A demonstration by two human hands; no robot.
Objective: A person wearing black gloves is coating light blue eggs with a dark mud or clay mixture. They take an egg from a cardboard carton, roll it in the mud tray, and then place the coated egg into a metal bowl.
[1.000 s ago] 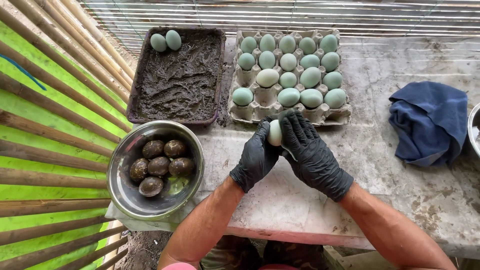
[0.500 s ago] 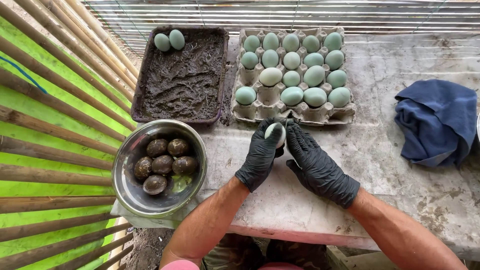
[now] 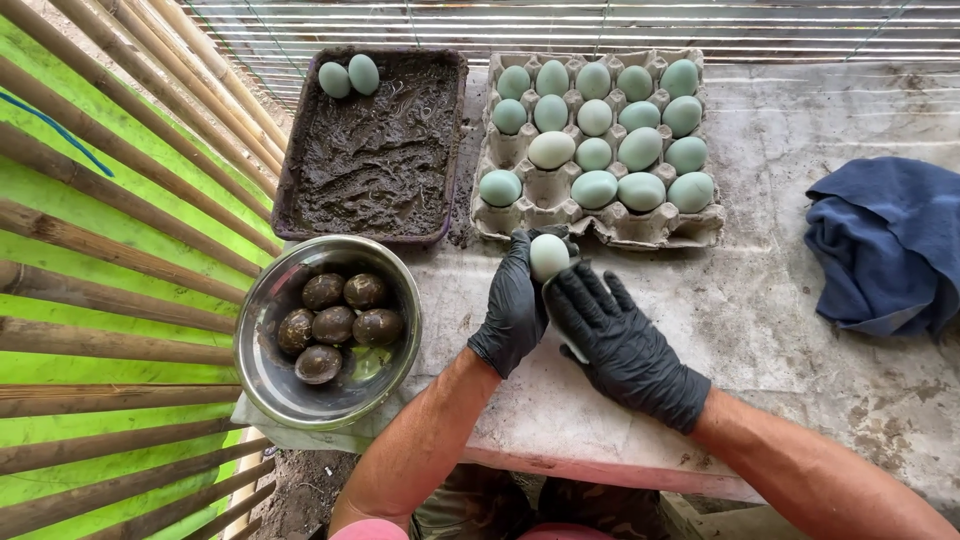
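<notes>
Both gloved hands, left hand (image 3: 515,305) and right hand (image 3: 612,340), cup one pale egg (image 3: 548,256) above the concrete table (image 3: 780,300). Slick gloves or too hard a squeeze could drop or crack it.

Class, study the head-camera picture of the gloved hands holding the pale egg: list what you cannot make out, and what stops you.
- Underside of the pale egg: head view, covered by the left hand.
- What the right hand presses against the egg: hidden under its fingers.
- Blue cloth: cut off by the right edge.
- Contents under the mud in the dark tray: buried.
- Bottom of the metal bowl: hidden by coated eggs.
</notes>
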